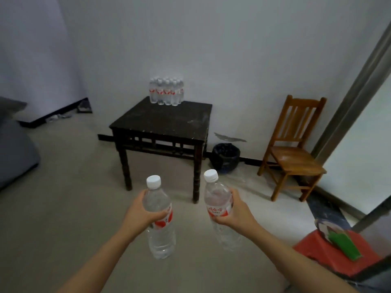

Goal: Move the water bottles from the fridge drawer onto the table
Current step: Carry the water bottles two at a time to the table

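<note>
Step in hand: carry phase; two bottles are in transit toward the desk (148, 123), fridge drawer out of view.
Left hand (140, 210): fingers curled round the left bottle (159, 220) at the red label band; bottle upright, white cap on, lower centre of frame.
Right hand (234, 210): fingers and thumb wrapped round the right bottle (219, 206) at its label; bottle tilted slightly, cap leaning toward frame left.
Both bottles: held in air, well apart from the desk, apart from each other, clear liquid visible.
Desk: dark wood, centre of frame, against the white wall.
Cluster of bottles (166, 92): standing upright at the rear edge of the desk, packed close; exact count cannot be told.
Free area: front and right of the desk top show bare surface.
Surroundings: wooden chair (293, 149) at frame right; black bin (226, 157) between desk and chair; red stool (330, 254) lower right.
Next move, judged: close the gap to the desk, lower each bottle base-first onto bare wood near the cluster, then loosen each grip.
Risk, judged: knocking the packed bottles while setting down.
</note>
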Tool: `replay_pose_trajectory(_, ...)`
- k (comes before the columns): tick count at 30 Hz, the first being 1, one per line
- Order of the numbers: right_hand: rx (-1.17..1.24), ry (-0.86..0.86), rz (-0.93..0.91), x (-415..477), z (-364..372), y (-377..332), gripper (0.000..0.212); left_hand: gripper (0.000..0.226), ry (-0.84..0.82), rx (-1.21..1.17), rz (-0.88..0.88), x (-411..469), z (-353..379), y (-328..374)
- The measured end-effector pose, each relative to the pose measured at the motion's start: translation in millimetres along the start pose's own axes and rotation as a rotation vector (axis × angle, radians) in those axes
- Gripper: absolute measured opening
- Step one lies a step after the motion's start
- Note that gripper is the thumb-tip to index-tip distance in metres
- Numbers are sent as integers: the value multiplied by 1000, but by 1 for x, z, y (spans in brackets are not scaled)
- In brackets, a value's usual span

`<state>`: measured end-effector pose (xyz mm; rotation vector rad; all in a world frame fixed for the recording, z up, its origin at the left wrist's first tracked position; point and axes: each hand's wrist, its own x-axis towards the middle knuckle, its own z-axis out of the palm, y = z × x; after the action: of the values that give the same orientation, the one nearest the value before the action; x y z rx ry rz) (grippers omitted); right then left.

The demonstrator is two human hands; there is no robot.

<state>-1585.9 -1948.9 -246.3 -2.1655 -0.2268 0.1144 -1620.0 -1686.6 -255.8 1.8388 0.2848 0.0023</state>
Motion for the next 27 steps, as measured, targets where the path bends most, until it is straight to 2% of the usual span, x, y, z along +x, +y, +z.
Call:
replay_pose_trajectory(5, 14, -87, -14, -12, 34, -6, 66, 82, 116, -3, -83, -37, -39, -20)
replay_pose_trajectory(12, 28, -188, -85, 2, 86, -44, 72, 85, 252, -23, -92, -57, -101, -48)
replay_pose_trajectory(27, 83, -245, -196, 73, 285, -204, 77, 84, 498, -75, -11, -36, -348, -90)
